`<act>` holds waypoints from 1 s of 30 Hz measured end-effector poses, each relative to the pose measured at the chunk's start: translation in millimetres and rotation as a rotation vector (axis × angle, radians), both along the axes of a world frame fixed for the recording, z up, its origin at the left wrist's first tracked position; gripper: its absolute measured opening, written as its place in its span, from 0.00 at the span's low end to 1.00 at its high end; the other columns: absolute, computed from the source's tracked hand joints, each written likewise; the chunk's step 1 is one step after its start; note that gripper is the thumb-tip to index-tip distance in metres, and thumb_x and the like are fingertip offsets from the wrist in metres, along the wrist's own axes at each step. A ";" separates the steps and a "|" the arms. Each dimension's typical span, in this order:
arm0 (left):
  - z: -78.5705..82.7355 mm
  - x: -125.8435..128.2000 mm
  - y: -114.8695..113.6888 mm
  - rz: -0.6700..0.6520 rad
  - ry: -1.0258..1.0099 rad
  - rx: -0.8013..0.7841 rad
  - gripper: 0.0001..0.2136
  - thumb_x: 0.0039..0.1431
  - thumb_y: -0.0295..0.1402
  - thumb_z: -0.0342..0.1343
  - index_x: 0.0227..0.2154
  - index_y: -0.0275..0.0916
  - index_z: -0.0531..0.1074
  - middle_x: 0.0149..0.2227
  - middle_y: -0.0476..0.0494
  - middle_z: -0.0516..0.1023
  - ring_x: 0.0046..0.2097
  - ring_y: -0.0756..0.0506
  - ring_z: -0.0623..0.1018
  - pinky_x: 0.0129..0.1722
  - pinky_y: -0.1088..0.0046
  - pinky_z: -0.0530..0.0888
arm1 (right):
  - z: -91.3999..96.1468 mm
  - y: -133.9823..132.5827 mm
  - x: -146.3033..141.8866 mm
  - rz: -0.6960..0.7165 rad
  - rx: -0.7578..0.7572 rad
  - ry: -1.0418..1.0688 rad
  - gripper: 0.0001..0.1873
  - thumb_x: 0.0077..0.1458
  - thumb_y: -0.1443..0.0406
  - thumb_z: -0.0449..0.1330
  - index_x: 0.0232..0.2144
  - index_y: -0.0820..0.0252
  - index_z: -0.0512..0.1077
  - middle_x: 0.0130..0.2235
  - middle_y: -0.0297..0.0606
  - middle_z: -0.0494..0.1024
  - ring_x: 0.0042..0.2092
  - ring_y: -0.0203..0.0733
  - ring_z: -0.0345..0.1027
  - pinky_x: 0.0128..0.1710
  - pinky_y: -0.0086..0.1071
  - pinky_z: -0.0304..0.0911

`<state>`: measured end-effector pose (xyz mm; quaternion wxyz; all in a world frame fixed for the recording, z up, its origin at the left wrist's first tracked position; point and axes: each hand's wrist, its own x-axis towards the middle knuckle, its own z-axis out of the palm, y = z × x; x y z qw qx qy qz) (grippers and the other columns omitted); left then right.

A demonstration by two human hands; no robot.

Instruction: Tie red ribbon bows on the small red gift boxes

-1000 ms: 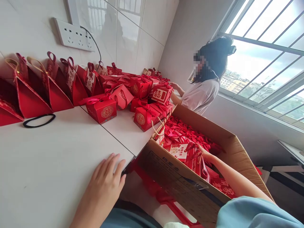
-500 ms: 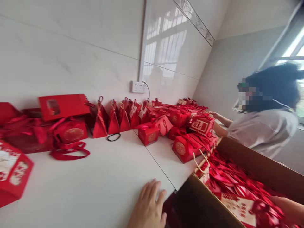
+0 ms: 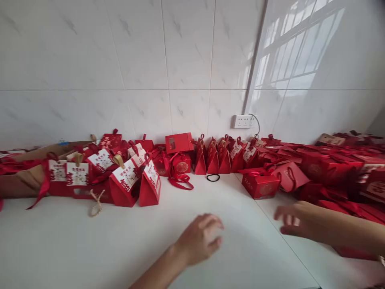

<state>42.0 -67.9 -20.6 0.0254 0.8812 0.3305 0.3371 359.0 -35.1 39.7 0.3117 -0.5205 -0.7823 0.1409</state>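
Note:
My left hand point(image 3: 200, 239) hovers above the white counter point(image 3: 90, 245), fingers loosely curled and blurred, with nothing in it. My right hand point(image 3: 293, 220) reaches in from the right, fingers stretched toward the left and also empty. Both hands are in front of a row of red gift boxes. Nearest the right hand are a square red box with a ribbon point(image 3: 260, 183) and a tilted red box point(image 3: 290, 175). Red pyramid-shaped boxes point(image 3: 221, 158) stand against the wall behind a black hair tie point(image 3: 213, 178).
Red handled boxes with white labels point(image 3: 132, 182) cluster at the left, beside a brown paper bag point(image 3: 27, 176). A heap of red boxes point(image 3: 339, 168) covers the right of the counter. A white power strip point(image 3: 243, 121) hangs on the tiled wall.
The view has swung left, away from the cardboard carton and the other person. My right hand has come out of the carton over the counter. My left hand has lifted off the counter.

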 end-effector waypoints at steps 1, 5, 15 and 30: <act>8.2 -11.4 9.0 0.074 -0.060 0.094 0.08 0.58 0.27 0.50 0.40 0.39 0.70 0.41 0.44 0.77 0.45 0.47 0.77 0.46 0.71 0.75 | -3.0 11.2 -17.9 0.170 -0.099 -0.116 0.04 0.42 0.59 0.65 0.24 0.48 0.77 0.22 0.37 0.76 0.22 0.43 0.71 0.19 0.31 0.68; 28.5 -45.9 51.2 0.366 -0.249 0.369 0.08 0.59 0.24 0.47 0.39 0.38 0.68 0.41 0.41 0.73 0.46 0.46 0.74 0.46 0.66 0.74 | -19.4 60.6 -100.2 0.226 0.052 -0.179 0.10 0.54 0.60 0.55 0.26 0.54 0.74 0.27 0.35 0.78 0.28 0.40 0.73 0.27 0.30 0.69; -9.8 -26.0 57.6 0.145 -0.169 0.192 0.09 0.59 0.21 0.45 0.37 0.40 0.66 0.36 0.46 0.72 0.39 0.50 0.76 0.38 0.77 0.75 | -46.9 110.3 -78.9 -0.559 0.449 -0.063 0.20 0.55 0.58 0.50 0.41 0.70 0.66 0.40 0.54 0.67 0.44 0.54 0.62 0.45 0.46 0.60; -6.9 -11.2 48.3 -0.055 -0.053 -0.004 0.09 0.60 0.21 0.42 0.35 0.41 0.64 0.31 0.49 0.72 0.31 0.52 0.74 0.30 0.79 0.71 | -15.9 89.7 -45.4 -0.826 -0.125 -0.246 0.48 0.45 0.54 0.64 0.61 0.71 0.49 0.49 0.59 0.62 0.53 0.64 0.60 0.46 0.46 0.61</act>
